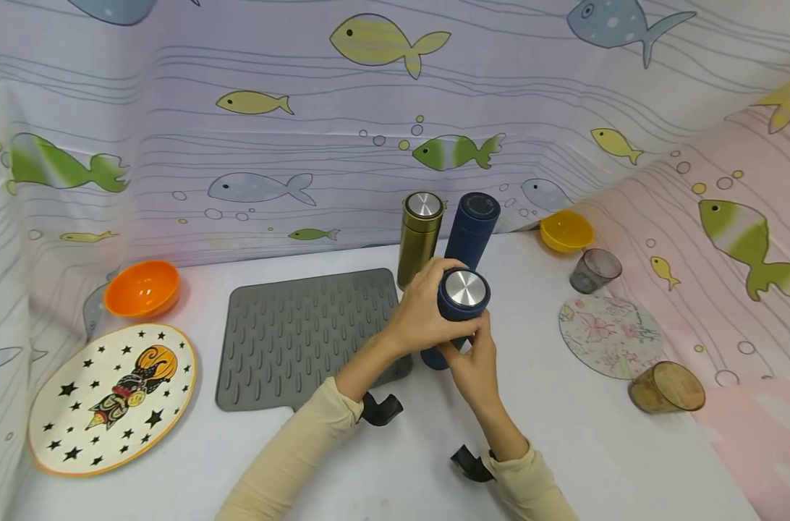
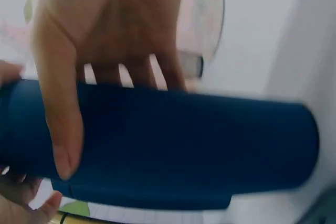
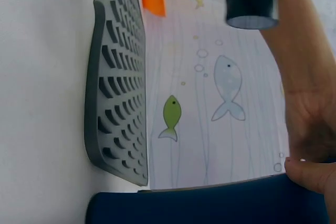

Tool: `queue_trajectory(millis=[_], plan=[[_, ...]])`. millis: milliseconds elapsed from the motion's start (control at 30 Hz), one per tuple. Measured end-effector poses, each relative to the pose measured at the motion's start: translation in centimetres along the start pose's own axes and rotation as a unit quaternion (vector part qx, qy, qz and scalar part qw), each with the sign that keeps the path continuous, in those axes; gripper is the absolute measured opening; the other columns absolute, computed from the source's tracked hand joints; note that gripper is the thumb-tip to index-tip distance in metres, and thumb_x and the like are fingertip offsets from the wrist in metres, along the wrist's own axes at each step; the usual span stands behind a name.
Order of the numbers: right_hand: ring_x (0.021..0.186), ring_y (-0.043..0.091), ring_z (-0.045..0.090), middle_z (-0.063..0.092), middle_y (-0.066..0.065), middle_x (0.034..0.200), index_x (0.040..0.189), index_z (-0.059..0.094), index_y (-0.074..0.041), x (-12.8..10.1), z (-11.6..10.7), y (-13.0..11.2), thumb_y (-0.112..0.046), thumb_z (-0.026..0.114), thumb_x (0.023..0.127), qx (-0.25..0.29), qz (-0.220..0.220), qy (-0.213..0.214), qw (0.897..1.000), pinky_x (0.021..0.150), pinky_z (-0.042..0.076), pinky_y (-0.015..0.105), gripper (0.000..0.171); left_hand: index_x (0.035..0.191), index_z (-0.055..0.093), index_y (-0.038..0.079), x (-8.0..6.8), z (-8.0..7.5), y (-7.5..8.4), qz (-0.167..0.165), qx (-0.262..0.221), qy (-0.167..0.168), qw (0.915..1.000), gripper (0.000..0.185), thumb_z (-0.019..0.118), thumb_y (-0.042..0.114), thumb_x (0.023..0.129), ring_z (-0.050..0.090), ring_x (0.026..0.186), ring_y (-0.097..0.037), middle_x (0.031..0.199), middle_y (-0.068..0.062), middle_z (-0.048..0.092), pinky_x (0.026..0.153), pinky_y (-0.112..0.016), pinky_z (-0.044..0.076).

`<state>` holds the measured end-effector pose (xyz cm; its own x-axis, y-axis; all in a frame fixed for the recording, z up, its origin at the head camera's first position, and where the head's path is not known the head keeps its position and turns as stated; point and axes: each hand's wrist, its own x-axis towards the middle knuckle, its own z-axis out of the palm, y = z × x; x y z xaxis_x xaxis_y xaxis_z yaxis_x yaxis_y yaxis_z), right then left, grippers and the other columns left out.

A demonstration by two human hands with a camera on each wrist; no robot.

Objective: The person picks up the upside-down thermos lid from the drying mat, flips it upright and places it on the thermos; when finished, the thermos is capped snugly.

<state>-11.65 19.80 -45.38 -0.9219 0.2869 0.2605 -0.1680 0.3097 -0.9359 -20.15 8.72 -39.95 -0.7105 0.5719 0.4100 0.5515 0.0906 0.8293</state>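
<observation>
Flask (image 1: 460, 304) in both your hands, tilted, its base over the table (image 1: 382, 463) by the mat's (image 1: 304, 333) right edge.

You are wrapping your left hand (image 1: 424, 307) round the flask's upper body, thumb and fingers curled on it, while your right hand (image 1: 476, 358) is gripping it from below. Behind it, a gold flask (image 1: 419, 239) and another blue flask (image 1: 472, 228) are standing side by side. Farther left, an orange bowl (image 1: 142, 288) is sitting above a star plate (image 1: 111, 398).
</observation>
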Motion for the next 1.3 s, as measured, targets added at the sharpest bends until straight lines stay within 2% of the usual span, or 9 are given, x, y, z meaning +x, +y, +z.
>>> queue_trajectory(millis=[133,267,333,500,600,733,900,1100,1300], plan=[[0.132,0.032,0.049,0.054,0.017,0.138,0.142,0.038,-0.004,-0.2,0.1,-0.1,-0.004,0.076,0.085,-0.006,0.001,-0.001,1.000,0.108,0.038,0.062,0.068,0.145,0.034,0.006,-0.1,-0.3,0.2,-0.019,-0.131,-0.043,0.9902,0.083,0.077,0.008,0.074,0.049,0.127,-0.027,0.144,-0.017,0.046,0.108,-0.041,0.041],[0.132,0.034,0.049,0.053,0.017,0.139,0.143,0.039,-0.006,-0.2,-0.1,0.0,-0.007,0.078,0.085,-0.012,-0.009,-0.004,1.000,0.106,0.039,0.064,0.070,0.141,0.041,0.006,-0.1,-0.6,0.3,-0.045,-0.133,-0.042,0.9892,0.079,0.083,0.010,0.074,0.052,0.123,-0.021,0.137,-0.013,0.051,0.107,-0.039,0.042],[0.130,0.035,0.051,0.054,0.017,0.140,0.145,0.039,-0.008,-0.1,-0.4,0.0,-0.008,0.080,0.083,-0.025,-0.029,-0.012,0.999,0.103,0.041,0.065,0.074,0.136,0.048,0.004,0.2,-1.2,0.0,-0.047,-0.145,-0.074,0.9855,0.073,0.083,0.009,0.073,0.057,0.115,-0.018,0.130,-0.012,0.056,0.101,-0.038,0.048],[0.127,0.038,0.055,0.053,0.016,0.143,0.152,0.034,-0.012,0.6,-1.1,0.2,-0.007,0.083,0.078,-0.044,-0.099,-0.061,0.992,0.094,0.048,0.065,0.089,0.135,0.047,-0.008,1.9,-3.4,-1.9,-0.032,-0.274,-0.219,0.9360,0.077,0.083,0.006,0.068,0.058,0.112,-0.020,0.126,-0.013,0.059,0.100,-0.041,0.049],[0.125,0.037,0.057,0.054,0.016,0.142,0.150,0.036,-0.011,1.1,-1.2,0.4,-0.006,0.084,0.078,-0.039,-0.101,-0.079,0.991,0.093,0.050,0.064,0.087,0.138,0.044,-0.011,2.3,-3.6,-2.8,-0.036,-0.302,-0.243,0.9210,0.085,0.086,0.015,0.069,0.056,0.117,-0.022,0.131,-0.012,0.058,0.104,-0.043,0.046],[0.123,0.036,0.058,0.057,0.017,0.138,0.145,0.041,-0.007,2.0,-1.9,0.6,-0.008,0.085,0.077,-0.033,-0.060,-0.060,0.996,0.095,0.050,0.062,0.081,0.144,0.044,-0.003,1.3,-3.6,-2.9,-0.046,-0.264,-0.190,0.9443,0.081,0.084,0.021,0.077,0.051,0.131,-0.022,0.141,-0.014,0.053,0.114,-0.039,0.038],[0.121,0.038,0.058,0.058,0.020,0.135,0.142,0.041,-0.004,6.0,-4.5,1.3,-0.014,0.085,0.079,-0.045,-0.005,0.026,0.999,0.098,0.048,0.060,0.077,0.144,0.047,0.006,-1.5,-4.9,-3.0,-0.082,-0.177,-0.085,0.9771,0.070,0.079,0.004,0.082,0.044,0.140,-0.021,0.148,-0.011,0.050,0.119,-0.035,0.030],[0.121,0.036,0.058,0.057,0.018,0.137,0.143,0.039,-0.005,11.7,-6.7,4.2,-0.023,0.081,0.083,-0.077,0.017,0.092,0.993,0.102,0.047,0.053,0.076,0.143,0.048,0.004,-4.6,-6.4,-3.7,-0.121,-0.140,-0.045,0.9817,0.067,0.077,0.001,0.082,0.044,0.140,-0.025,0.145,-0.012,0.053,0.119,-0.036,0.031],[0.128,0.038,0.054,0.054,0.018,0.141,0.142,0.037,-0.004,12.9,-7.7,6.4,-0.026,0.079,0.084,-0.098,0.054,0.096,0.989,0.108,0.043,0.054,0.075,0.142,0.048,0.003,-6.1,-7.1,-4.6,-0.136,-0.141,-0.030,0.9803,0.064,0.076,0.002,0.084,0.046,0.138,-0.030,0.143,-0.017,0.053,0.119,-0.039,0.031]])
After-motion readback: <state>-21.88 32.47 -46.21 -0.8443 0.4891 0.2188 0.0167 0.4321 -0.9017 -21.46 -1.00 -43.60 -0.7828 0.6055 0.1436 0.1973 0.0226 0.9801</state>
